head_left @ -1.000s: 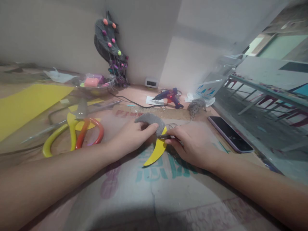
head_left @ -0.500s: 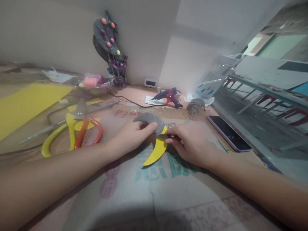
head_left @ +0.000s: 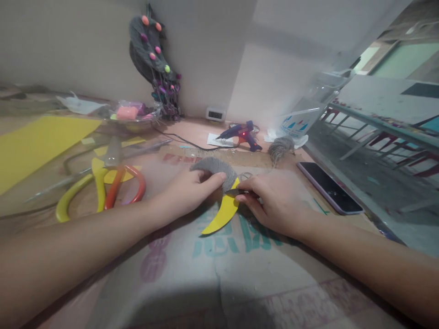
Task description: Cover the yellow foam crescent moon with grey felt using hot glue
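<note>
A yellow crescent of foam (head_left: 221,213) lies on a printed sack, its upper part wound in grey twine (head_left: 215,167). My left hand (head_left: 187,191) presses down on the wrapped part, fingers curled over it and forefinger stretched to the twine's edge. My right hand (head_left: 274,201) sits just right of the crescent and pinches a dark strand of twine against it between thumb and forefinger.
Yellow and orange scissors (head_left: 103,187) lie to the left, beside a yellow foam sheet (head_left: 34,141). A blue glue gun (head_left: 240,135) with a red light, a ball of twine (head_left: 279,148) and a phone (head_left: 329,186) lie behind and right. A beaded grey hanging (head_left: 154,64) leans in the corner.
Both hands stay on the crescent in the same grip. The view has shifted slightly, nothing else has moved.
</note>
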Motion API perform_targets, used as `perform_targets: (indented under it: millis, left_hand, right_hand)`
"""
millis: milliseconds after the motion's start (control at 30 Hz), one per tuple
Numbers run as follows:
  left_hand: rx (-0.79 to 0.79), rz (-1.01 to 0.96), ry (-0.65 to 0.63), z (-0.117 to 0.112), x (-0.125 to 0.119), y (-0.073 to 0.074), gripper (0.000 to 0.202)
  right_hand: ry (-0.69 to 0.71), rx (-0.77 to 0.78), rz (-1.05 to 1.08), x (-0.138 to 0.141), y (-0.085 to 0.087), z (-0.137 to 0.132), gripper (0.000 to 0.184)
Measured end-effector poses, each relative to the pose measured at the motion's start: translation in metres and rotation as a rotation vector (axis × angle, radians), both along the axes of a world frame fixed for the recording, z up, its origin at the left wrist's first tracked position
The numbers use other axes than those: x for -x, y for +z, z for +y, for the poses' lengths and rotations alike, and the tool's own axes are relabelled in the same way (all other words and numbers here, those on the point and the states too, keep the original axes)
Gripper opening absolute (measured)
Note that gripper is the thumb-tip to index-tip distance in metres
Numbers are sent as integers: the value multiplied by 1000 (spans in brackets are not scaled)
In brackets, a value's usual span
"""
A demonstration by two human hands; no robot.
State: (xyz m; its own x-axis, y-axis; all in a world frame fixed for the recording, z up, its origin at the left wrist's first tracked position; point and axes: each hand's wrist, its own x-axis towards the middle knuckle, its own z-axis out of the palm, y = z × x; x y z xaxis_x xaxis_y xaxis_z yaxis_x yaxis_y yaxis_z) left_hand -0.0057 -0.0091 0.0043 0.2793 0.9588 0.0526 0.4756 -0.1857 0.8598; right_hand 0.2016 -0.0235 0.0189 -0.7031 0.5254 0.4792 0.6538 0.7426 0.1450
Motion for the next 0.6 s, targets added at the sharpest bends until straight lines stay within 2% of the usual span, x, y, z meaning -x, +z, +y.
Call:
perform_targets:
  millis: [400, 600]
  left_hand:
    - [4, 44, 1, 0, 1, 0, 47]
    - [11, 47, -18, -1, 0, 0, 45]
  right_hand:
    - [-2, -24, -26, 0, 0, 0, 26]
    - [45, -52, -48, 1, 0, 0, 29]
